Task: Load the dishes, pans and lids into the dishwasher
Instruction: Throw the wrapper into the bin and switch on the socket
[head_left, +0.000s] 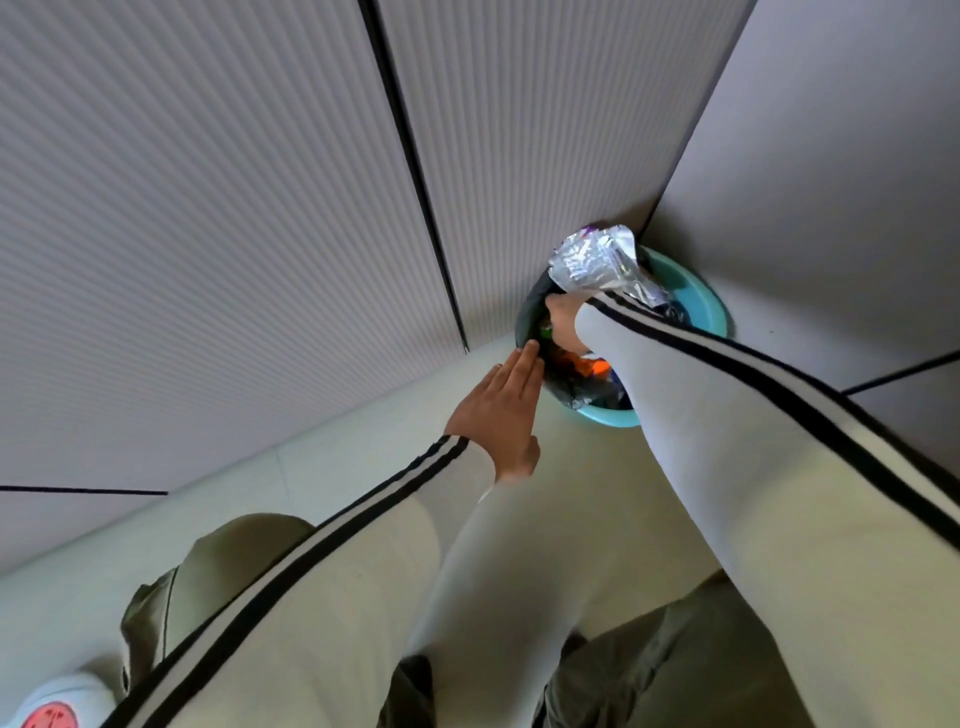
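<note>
Left hand (498, 410) flat and open against the bin liner (532, 306); right hand (563, 325) down among rubbish (587, 370), grip unclear.

A home interior is indicated, most likely a kitchen corner. Tall ribbed grey cabinet fronts (208, 260), split by dark gaps, are seen above a pale tiled floor (311, 457). A teal bin (698, 299) with a black liner (530, 312), filled with foil (592, 260) and wrappers (597, 369), is tucked into the corner.

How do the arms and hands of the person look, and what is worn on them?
The left hand and right hand are bare, without gloves. The left sleeve and right sleeve are long and cream, with black stripes along their length.
</note>
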